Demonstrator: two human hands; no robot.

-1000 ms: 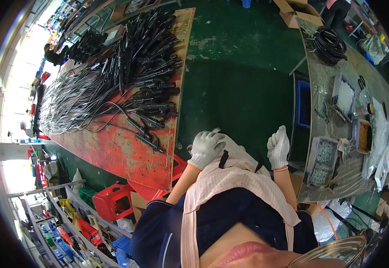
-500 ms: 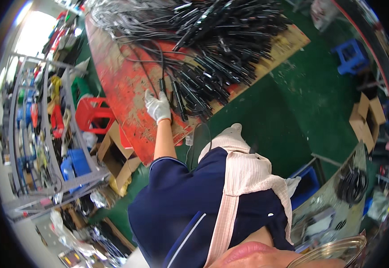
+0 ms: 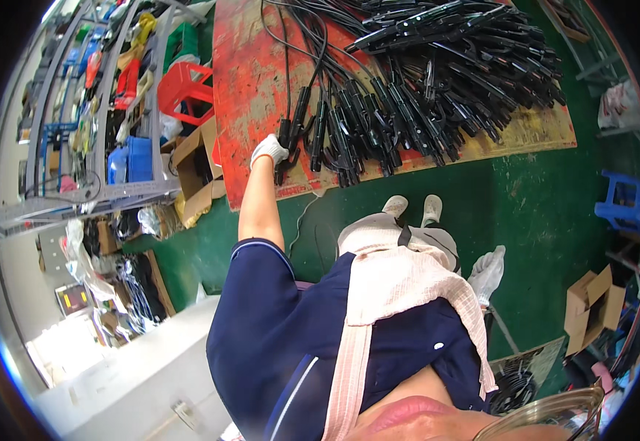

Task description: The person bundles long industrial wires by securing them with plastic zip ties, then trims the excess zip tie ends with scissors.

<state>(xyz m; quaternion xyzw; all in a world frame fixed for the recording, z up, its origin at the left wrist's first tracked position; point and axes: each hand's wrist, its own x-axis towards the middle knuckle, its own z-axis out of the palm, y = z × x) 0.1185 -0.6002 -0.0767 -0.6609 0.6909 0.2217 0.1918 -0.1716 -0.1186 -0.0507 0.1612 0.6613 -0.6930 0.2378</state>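
Gripping one black handle (image 3: 284, 126) at the near left corner of the red surface (image 3: 243, 95): left hand (image 3: 269, 150), white-gloved, fingers wrapped about the handle's middle, pinching it. Right hand (image 3: 487, 273), also gloved, hangs well apart from the near side of the red surface; fingers look close together, nothing seen in it; cannot tell how far they are curled.

Handle's position: left end of the near row, on the red surface. A neighbouring handle (image 3: 302, 106) lies just right of it. Dark cables (image 3: 287, 66) run from the row toward the far side of the red surface; the main heap (image 3: 474, 73) covers its right part.

Technique (judgement): hold the rigid body, not the cable. Separate it from its neighbour before any pull, since hooked parts could catch. Leave slack; a sharp tug could drag crossing cables. A free right hand could steady the row.

Change vs. half a second ago: left-hand fingers were spread beside the handles; now closed on one. Right hand, then mostly hidden by the apron (image 3: 401, 287), now shows clearly. View has swung; red surface sits higher in it.
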